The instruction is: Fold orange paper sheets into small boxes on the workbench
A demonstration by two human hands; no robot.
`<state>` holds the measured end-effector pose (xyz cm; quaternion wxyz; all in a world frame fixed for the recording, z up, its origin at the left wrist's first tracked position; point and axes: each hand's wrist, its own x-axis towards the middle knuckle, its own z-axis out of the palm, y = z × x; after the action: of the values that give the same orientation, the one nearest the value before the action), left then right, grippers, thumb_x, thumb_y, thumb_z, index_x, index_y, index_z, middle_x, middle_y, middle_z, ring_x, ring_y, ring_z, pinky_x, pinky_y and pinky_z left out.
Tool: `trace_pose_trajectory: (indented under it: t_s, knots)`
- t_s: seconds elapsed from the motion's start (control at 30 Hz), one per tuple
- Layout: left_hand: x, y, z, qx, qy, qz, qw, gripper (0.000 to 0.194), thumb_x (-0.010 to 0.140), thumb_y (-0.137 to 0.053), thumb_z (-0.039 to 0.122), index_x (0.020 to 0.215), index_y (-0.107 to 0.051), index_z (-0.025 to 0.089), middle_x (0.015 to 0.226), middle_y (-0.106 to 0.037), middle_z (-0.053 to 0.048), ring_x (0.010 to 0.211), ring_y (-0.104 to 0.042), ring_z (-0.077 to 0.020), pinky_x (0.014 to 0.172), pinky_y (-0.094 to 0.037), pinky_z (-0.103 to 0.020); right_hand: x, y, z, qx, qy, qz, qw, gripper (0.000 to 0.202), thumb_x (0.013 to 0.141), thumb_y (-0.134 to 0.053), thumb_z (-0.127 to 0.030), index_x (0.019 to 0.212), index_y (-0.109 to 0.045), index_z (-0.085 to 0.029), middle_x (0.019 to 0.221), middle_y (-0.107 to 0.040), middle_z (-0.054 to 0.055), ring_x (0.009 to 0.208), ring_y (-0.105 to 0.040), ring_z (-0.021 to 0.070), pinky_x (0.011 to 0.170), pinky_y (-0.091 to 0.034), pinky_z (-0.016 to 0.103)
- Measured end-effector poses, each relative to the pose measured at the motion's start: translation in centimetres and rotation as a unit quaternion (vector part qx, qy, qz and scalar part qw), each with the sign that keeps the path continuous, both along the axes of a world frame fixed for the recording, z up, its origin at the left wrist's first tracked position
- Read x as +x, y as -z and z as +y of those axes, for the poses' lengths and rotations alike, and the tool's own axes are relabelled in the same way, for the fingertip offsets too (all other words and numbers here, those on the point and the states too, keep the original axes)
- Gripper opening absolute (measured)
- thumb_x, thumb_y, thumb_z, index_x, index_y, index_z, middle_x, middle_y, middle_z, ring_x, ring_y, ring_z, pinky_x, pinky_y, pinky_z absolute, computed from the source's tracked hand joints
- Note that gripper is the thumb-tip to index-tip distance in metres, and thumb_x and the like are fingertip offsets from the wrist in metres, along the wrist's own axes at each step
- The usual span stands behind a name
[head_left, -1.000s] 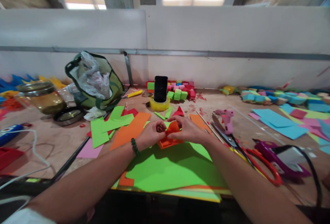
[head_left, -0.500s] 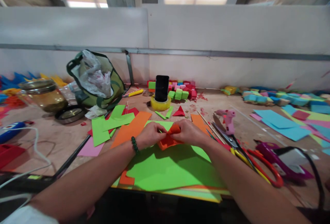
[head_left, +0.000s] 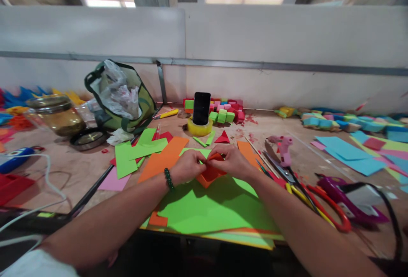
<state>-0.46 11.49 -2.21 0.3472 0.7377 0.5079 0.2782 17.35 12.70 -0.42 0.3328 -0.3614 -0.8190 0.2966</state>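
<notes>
An orange folded paper piece (head_left: 208, 177), shaped like a small open box, is held between my two hands above green sheets (head_left: 204, 209). My left hand (head_left: 190, 164), below a dark green bead bracelet (head_left: 168, 178), pinches its left upper edge. From the right, my right hand (head_left: 228, 160) closes its fingers on the upper right flap. The fingertips nearly meet and partly hide the back of the piece. Orange paper (head_left: 167, 151) lies beside my left hand, and another orange strip (head_left: 247, 153) lies beyond my right hand.
A phone (head_left: 201, 108) stands in a yellow tape roll (head_left: 199, 128) behind my hands. To the right are a pink glue gun (head_left: 283, 149), large scissors (head_left: 331, 204) and a purple tool (head_left: 353, 200). A green bag (head_left: 143, 104), glass jar (head_left: 59, 115) and white cable (head_left: 49, 183) are at left.
My right hand has shifted slightly, its fingers now over the flap's back edge. The orange piece looks more opened, showing more of its inside. The view has moved slightly.
</notes>
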Motion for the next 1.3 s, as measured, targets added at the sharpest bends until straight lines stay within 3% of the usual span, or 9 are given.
trace_pose_trajectory:
  t_s: [0.2,0.3,0.4,0.57,0.67,0.77,0.9,1.07,1.3]
  knots:
    - [-0.5,0.6,0.9,0.007,-0.033,-0.038,0.999,0.02,0.063,-0.054,0.009,0.068,-0.073,0.012,0.062,-0.067,-0.001,0.058,-0.056,-0.0115,0.053,-0.042,-0.02,0.6,-1.3,0.5,-0.12,0.108,0.166,0.973,0.024,0.074,-0.065,-0.039,0.08,-0.066,-0.016,0.075,-0.065,0.001,0.067,-0.058,0.0123,0.063,-0.047,0.024]
    - [-0.7,0.4,1.2,0.028,-0.061,-0.076,0.995,0.015,0.064,-0.058,0.009,0.068,-0.072,0.012,0.064,-0.067,-0.002,0.06,-0.057,-0.0122,0.056,-0.043,-0.021,1.1,-1.6,0.9,-0.193,0.134,0.093,0.968,0.028,0.077,-0.059,-0.044,0.08,-0.062,-0.017,0.067,-0.061,0.0,0.057,-0.055,0.0107,0.051,-0.045,0.022]
    - [-0.6,-0.2,1.1,0.062,-0.077,-0.093,0.991,0.016,0.063,-0.057,0.005,0.066,-0.071,0.013,0.07,-0.068,-0.003,0.066,-0.059,-0.0131,0.062,-0.046,-0.022,1.0,-0.9,1.1,-0.252,0.137,0.025,0.958,0.021,0.074,-0.06,-0.037,0.077,-0.058,-0.017,0.051,-0.053,-0.004,0.042,-0.044,0.0081,0.04,-0.033,0.019]
    - [-0.3,-0.1,0.8,0.028,-0.045,-0.121,0.991,0.018,0.063,-0.054,0.005,0.072,-0.068,0.01,0.068,-0.066,-0.001,0.064,-0.057,-0.0123,0.061,-0.045,-0.021,0.2,0.5,1.4,-0.217,0.121,0.042,0.968,0.008,0.061,-0.058,-0.017,0.068,-0.06,-0.015,0.051,-0.054,-0.005,0.044,-0.043,0.0066,0.042,-0.03,0.019]
    - [0.0,0.4,0.8,-0.024,-0.007,-0.153,0.988,0.024,0.064,-0.054,0.006,0.084,-0.068,0.009,0.072,-0.066,-0.002,0.067,-0.058,-0.0132,0.063,-0.046,-0.023,0.1,0.6,1.4,-0.188,0.129,0.055,0.972,0.007,0.063,-0.06,-0.021,0.066,-0.06,-0.015,0.053,-0.052,-0.005,0.046,-0.042,0.0063,0.044,-0.029,0.018]
    - [0.1,0.6,0.9,-0.058,0.0,-0.151,0.987,0.018,0.067,-0.053,0.009,0.077,-0.068,0.009,0.071,-0.066,-0.003,0.066,-0.058,-0.0134,0.063,-0.047,-0.023,0.2,0.6,1.3,-0.212,0.15,0.052,0.964,0.017,0.066,-0.066,-0.03,0.074,-0.061,-0.015,0.049,-0.05,-0.006,0.043,-0.041,0.007,0.041,-0.028,0.018]
    - [0.3,0.7,0.8,-0.015,-0.029,-0.125,0.992,0.018,0.067,-0.051,0.007,0.074,-0.067,0.009,0.072,-0.066,-0.002,0.066,-0.057,-0.0126,0.065,-0.046,-0.023,-0.1,1.3,1.4,-0.262,0.137,0.048,0.954,0.011,0.065,-0.063,-0.02,0.075,-0.061,-0.016,0.045,-0.052,-0.006,0.038,-0.043,0.0084,0.039,-0.031,0.019]
    - [0.6,0.8,0.6,0.031,-0.036,-0.113,0.992,0.022,0.066,-0.049,0.006,0.078,-0.067,0.011,0.074,-0.067,-0.002,0.068,-0.058,-0.0129,0.066,-0.047,-0.022,-0.8,1.9,1.7,-0.241,0.126,0.099,0.957,0.021,0.06,-0.051,-0.01,0.075,-0.063,-0.016,0.069,-0.067,0.0,0.064,-0.062,0.0136,0.057,-0.047,0.021]
    - [0.6,1.4,0.8,0.024,-0.048,-0.117,0.992,0.016,0.066,-0.05,0.01,0.074,-0.064,0.011,0.074,-0.065,-0.002,0.069,-0.056,-0.0138,0.069,-0.047,-0.025,-0.3,2.3,2.1,-0.205,0.174,0.109,0.957,0.011,0.067,-0.055,-0.024,0.073,-0.061,-0.017,0.055,-0.057,-0.003,0.048,-0.05,0.0105,0.044,-0.037,0.021]
